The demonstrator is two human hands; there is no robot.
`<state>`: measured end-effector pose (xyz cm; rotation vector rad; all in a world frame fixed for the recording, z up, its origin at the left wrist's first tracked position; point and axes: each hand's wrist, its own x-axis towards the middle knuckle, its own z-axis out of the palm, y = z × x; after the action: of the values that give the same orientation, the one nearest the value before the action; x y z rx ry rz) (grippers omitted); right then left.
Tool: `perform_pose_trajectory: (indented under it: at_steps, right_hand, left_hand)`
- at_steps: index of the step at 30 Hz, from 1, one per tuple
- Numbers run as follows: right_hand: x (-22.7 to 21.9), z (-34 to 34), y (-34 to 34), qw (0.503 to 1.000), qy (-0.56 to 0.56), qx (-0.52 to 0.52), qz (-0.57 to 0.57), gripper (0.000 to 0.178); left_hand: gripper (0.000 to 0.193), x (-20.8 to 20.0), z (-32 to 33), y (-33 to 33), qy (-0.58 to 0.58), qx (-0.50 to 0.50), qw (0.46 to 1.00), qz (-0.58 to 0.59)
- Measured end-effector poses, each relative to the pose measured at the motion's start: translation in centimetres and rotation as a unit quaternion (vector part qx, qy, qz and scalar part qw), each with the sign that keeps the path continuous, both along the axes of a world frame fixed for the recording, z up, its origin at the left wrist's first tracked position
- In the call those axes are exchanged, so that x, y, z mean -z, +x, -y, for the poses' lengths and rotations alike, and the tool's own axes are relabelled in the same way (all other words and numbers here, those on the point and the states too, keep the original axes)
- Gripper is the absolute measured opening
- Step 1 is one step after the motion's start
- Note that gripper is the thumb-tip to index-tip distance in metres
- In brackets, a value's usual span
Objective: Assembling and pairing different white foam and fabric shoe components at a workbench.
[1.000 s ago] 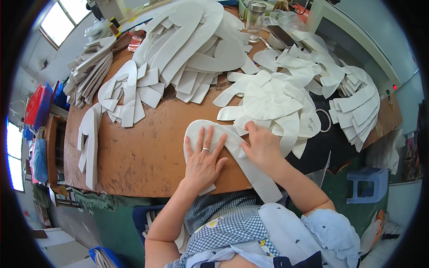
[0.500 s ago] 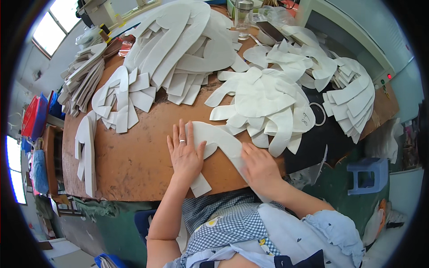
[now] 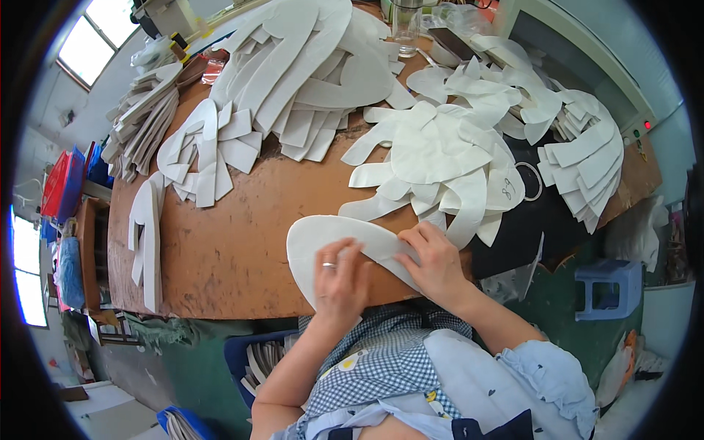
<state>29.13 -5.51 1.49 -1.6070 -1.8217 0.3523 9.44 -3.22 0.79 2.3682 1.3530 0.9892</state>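
Note:
A smooth white curved piece of sheet material (image 3: 308,246) lies at the table's near edge, its rounded end toward the left. Over its inner edge is my left hand (image 3: 341,286), fingers bent and smeared by motion, a ring on one of them. Whether those fingers grip the piece cannot be told. My right hand (image 3: 436,268) is closed on the piece's right-hand arm, thumb and fingers pinching its edge. Just beyond my right hand spreads a loose heap of similar white pieces (image 3: 440,150), one with handwriting on it.
A tall stack of white pieces (image 3: 293,66) stands at the far side. Smaller piles sit left (image 3: 150,246) and right (image 3: 587,161). A glass jar (image 3: 405,29) and a phone (image 3: 451,44) lie beyond. Right of the table, a blue stool (image 3: 605,290) stands on the floor.
My left hand has gone from flat and spread to bent fingers, moving right and nearer me. The white piece now lies with its rounded end further left. My right hand has shifted slightly.

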Motion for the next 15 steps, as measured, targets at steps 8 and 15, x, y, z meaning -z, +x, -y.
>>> perform_pose_trajectory:
  at_steps: [8, 15]
  right_hand:
    - [0.1, -0.6, 0.0, 0.997, -0.055, -0.016, -0.049, 0.029]
    - [-1.2, -1.2, 0.5, 0.92, -0.223, -0.053, -0.318, 0.03]
  left_hand:
    - [0.033, 0.1, 0.0, 2.3, -0.055, 0.086, 0.995, 0.018]
    - [0.029, -0.1, 0.3, 2.2, -0.046, 0.071, 0.996, 0.037]
